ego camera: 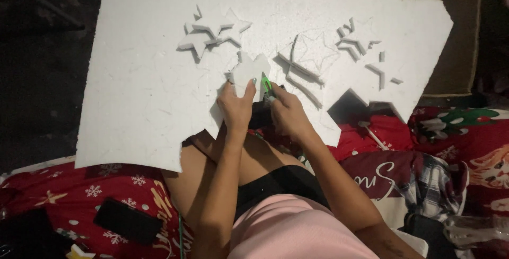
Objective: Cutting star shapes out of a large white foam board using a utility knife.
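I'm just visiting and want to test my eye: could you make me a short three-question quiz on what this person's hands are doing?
1. True or false: the left hand presses on a white foam star piece.
2. What colour is the cutter in the right hand?
3. Where do the finished stars lie: A) on the foam sheet, B) on the red blanket, C) on the lap?

Key: 1 true; 2 green; 3 A.
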